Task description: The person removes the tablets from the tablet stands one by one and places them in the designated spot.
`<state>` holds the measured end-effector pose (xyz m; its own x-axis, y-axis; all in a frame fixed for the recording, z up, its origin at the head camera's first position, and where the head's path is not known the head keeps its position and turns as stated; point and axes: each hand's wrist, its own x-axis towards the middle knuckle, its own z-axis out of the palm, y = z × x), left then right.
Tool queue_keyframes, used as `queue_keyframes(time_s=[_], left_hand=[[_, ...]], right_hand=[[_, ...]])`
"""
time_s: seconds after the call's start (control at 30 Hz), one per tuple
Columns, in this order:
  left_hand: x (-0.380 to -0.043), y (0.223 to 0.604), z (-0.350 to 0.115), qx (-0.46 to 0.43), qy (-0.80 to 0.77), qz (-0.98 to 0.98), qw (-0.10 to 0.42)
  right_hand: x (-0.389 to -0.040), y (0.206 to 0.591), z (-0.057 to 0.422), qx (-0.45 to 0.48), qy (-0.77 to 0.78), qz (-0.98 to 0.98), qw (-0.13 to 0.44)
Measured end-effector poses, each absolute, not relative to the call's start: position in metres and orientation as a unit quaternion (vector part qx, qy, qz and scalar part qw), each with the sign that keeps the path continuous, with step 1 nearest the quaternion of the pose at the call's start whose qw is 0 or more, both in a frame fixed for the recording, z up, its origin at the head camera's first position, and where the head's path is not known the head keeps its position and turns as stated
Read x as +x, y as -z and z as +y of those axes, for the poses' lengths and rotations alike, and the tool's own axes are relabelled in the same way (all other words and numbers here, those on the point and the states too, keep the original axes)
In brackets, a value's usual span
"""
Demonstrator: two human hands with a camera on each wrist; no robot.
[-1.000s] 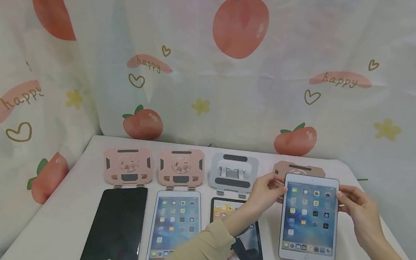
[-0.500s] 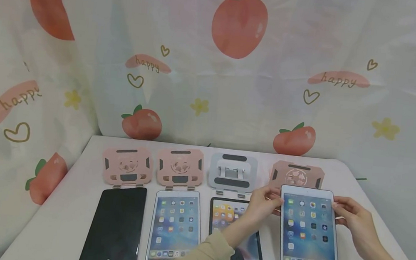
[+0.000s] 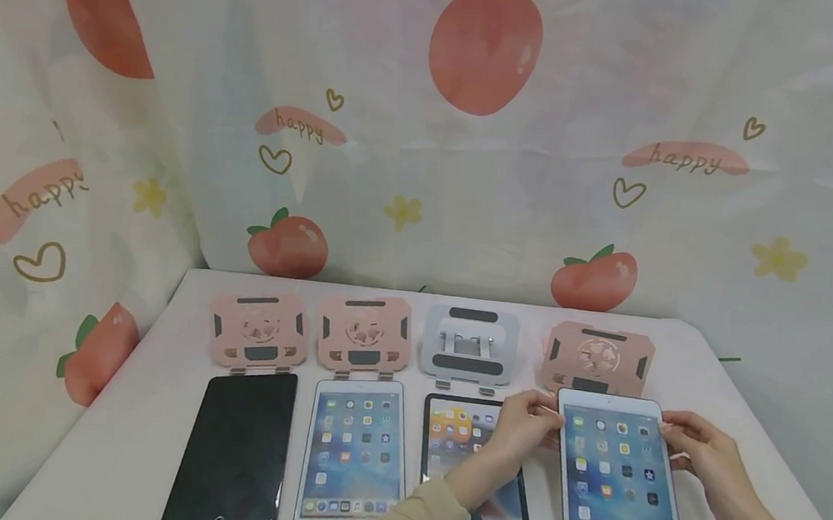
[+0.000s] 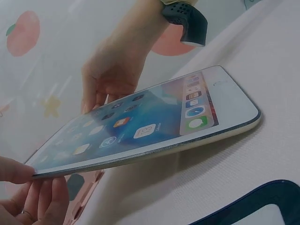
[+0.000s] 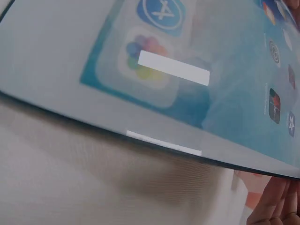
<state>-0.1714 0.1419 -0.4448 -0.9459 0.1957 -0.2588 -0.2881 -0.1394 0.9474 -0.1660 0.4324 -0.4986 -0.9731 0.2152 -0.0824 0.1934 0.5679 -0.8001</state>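
Observation:
A white-framed tablet [image 3: 620, 489] with a lit screen of app icons is held between both hands at the right of the table. My left hand [image 3: 520, 437] pinches its left edge near the top, thumb above and fingers beneath, as the left wrist view shows. On the opposite edge, my right hand [image 3: 716, 469] grips it likewise. The tablet [image 4: 150, 126] slants, its gripped end raised and its home-button end low over the cloth. Just behind it lies a pink folding stand [image 3: 598, 357], its front edge partly covered.
Left of the held tablet lie a black tablet [image 3: 232, 452], a white tablet [image 3: 355, 451] and a dark-framed tablet [image 3: 444, 438] partly behind my left arm. Two pink stands [image 3: 259, 329] and a blue-grey stand [image 3: 469, 345] line the back. A fruit-print curtain [image 3: 410, 167] hangs behind.
Both hands have drawn the tablet down toward the table's near side, with its top leaning slightly left. More of the pink stand behind it now shows.

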Motion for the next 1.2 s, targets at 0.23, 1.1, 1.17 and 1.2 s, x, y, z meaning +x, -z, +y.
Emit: queue_keyframes(time_s=[0.23,1.1,1.17,1.2], left_hand=[[-0.170,0.451,0.142,-0.043,-0.747,0.642,0.167],[-0.163,0.457,0.139,0.027,-0.619,0.760,0.196],[-0.162,0.456,0.140,0.030,-0.616,0.763,0.192],[-0.162,0.456,0.140,0.032,-0.614,0.765,0.190]], right_hand=[[-0.158,0.484,0.420,-0.136,-0.473,-0.870,-0.034],[-0.140,0.447,0.375,-0.169,-0.392,-0.898,-0.111],[-0.141,0.447,0.376,-0.171,-0.391,-0.897,-0.113],[-0.142,0.447,0.376,-0.171,-0.390,-0.898,-0.115]])
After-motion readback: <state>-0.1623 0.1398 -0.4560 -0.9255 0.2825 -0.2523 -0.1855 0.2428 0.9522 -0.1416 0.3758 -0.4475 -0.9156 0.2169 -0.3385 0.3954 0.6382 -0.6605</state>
